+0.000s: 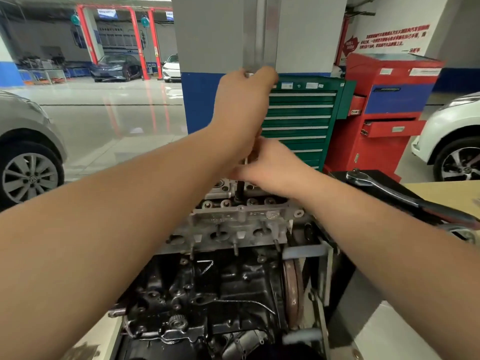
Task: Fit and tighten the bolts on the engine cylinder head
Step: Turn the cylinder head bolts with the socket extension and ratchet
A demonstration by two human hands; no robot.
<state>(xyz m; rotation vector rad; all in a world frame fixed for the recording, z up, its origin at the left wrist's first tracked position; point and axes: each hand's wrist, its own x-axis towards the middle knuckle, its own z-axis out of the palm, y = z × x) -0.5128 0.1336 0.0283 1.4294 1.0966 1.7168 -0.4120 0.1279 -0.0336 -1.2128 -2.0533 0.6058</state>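
From the head view, the person is standing over an engine on a stand, and the cylinder head [240, 216] is sitting on top of the dark, oily block [207, 294], just beneath both outstretched arms. The left hand [245, 100] is reaching high and wrapping its fingers round the top of a long, upright driver tool [240, 188], whose bright metal end is peeking out above the knuckles. The right hand [270, 166] is curling round the same shaft lower down, just above the head, steadying it. The tool's dark lower end is dropping into a bolt well between the valve seats, so a bolt is probably being run down there (the bolt itself is hidden).

The cylinder head is pale cast aluminium, rough and matt, with oval ports and studs sticking out of its near face. It looks heavy and rigid and would not shift under hand pressure. The tool's shaft is slim, stiff steel, likely slick with oil; gripping it at the top for turning and low on the shank for guidance seems the sound way to keep it square on the bolt.

A chrome ratchet [363, 179] with a dark handle is lying on the black surface [337, 175] to the right, untouched. A green drawer cabinet [298, 120] and a red tool cart [384, 113] are standing behind.
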